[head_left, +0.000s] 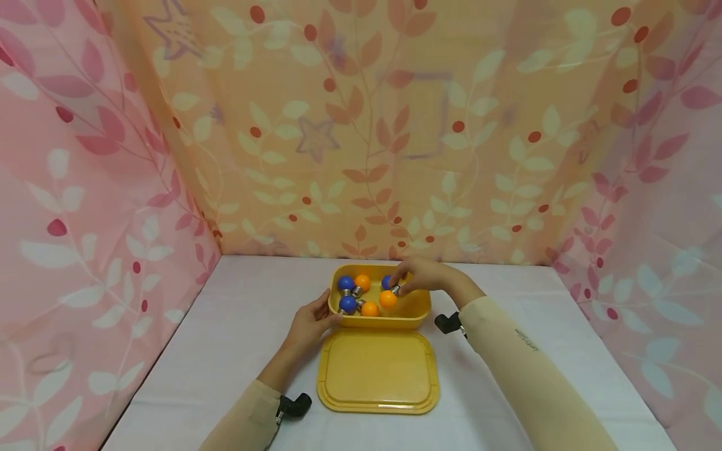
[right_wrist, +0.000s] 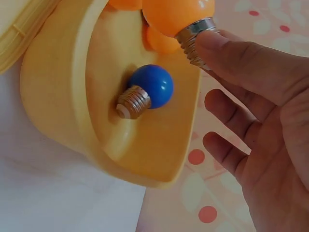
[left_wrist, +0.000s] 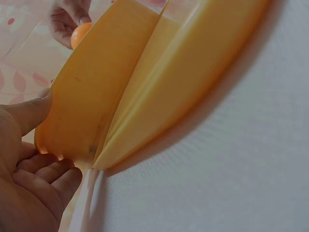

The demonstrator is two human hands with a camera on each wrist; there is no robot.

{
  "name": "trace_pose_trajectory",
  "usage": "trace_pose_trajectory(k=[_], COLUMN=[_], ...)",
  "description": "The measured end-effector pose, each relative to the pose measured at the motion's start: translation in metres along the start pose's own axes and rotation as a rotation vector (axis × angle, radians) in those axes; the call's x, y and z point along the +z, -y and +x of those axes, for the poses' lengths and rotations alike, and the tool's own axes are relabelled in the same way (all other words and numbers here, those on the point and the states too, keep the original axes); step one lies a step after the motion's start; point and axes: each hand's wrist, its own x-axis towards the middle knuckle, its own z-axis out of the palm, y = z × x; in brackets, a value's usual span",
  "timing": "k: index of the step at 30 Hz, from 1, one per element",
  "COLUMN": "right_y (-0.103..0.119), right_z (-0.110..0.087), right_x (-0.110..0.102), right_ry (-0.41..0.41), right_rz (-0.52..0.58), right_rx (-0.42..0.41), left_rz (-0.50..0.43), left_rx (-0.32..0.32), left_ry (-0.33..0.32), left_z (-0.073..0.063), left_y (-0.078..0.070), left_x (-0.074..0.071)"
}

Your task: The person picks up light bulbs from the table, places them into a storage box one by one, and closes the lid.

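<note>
By its silver screw base, my right hand [head_left: 425, 275] pinches an orange light bulb [head_left: 388, 300] between thumb and fingers, over the yellow box [head_left: 414, 322]. Its other fingers are loosely bent in the right wrist view. A blue bulb [right_wrist: 153, 87] lies on the box floor close below that hand. Toward the box's left end lie two more blue bulbs [head_left: 347, 305] and two orange bulbs [head_left: 369, 309]. My left hand [head_left: 308, 321] holds the box at its left front corner, the thumb [left_wrist: 36, 112] against the wall and the other fingers bent beside it.
A flat yellow lid [head_left: 378, 373] lies on the white-covered table [head_left: 225, 351], just in front of the box. Patterned cloth [head_left: 361, 125] hangs behind the table and along both sides. Small black devices [head_left: 294, 406] are strapped at both wrists.
</note>
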Motion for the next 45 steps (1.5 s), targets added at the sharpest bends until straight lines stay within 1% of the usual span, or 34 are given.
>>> trace_pose_trajectory(k=[4,9,16,20,28,33,36,41,45], right_y=[0.001,-0.001,-0.007,-0.010,-0.013,-0.014,-0.016,-0.018,-0.018], right_z=[0.005,0.006,0.006,0.006,0.003,0.002,0.002,0.002,0.000], right_x=[0.005,0.010,0.017,0.021,0.026,0.027,0.027,0.026,0.025], right_ry=[0.066,0.125,0.117,0.123,0.130,0.138,0.141,0.129,0.108], right_rz=[-0.024,-0.024,-0.016,-0.036,-0.018,-0.017,-0.029,-0.057,-0.073], right_rx=[0.017,0.079,0.122,0.137,0.118,0.119,0.117,0.111,0.111], left_rz=[0.009,0.013,0.035,0.024,0.016,0.012,0.012,-0.001,-0.001], left_rx=[-0.008,-0.005,0.008,0.009,0.009,0.020,0.032,0.016,0.018], left_ry=[-0.003,0.014,0.010,0.009,0.005,0.008,0.010,0.006,0.002], left_z=[0.001,0.002,0.002,0.002,0.000,-0.001,-0.001,0.000,-0.001], left_y=[0.001,0.001,0.000,0.001,0.000,0.000,0.000,0.000,-0.001], left_x=[0.001,0.002,0.000,0.000,0.000,0.000,0.000,0.000,-0.001])
